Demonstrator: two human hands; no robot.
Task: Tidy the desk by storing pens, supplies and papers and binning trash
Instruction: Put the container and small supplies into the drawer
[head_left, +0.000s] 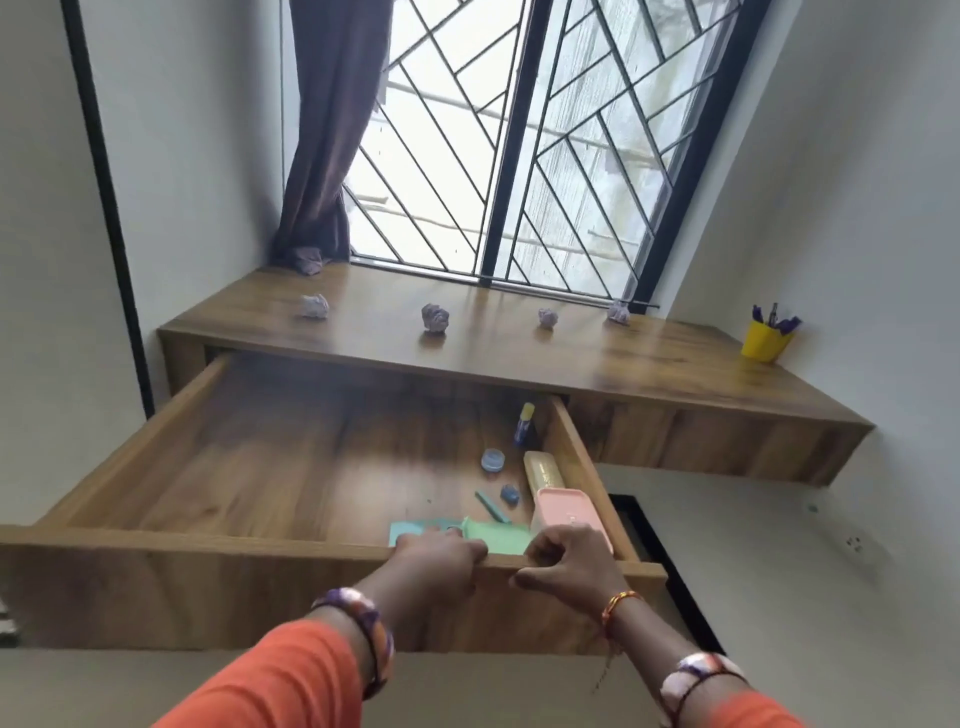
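Orange sleeves are worn on both forearms, ending short of the wrists. A thick beaded bangle in purple, white and orange is noted at the left wrist. At the right wrist, a thin red-and-yellow thread and a second chunky beaded bangle with a dark cord are observed.

- A wooden desk runs under the window, its top glossy.
- Four crumpled paper balls sit spaced in a row along the desk's back part, the rightmost close by the window rail.
- A fifth crumpled lump lies at the back left corner; it may be paper too, though it is blurred.
- A yellow pen cup stands at the far right end.
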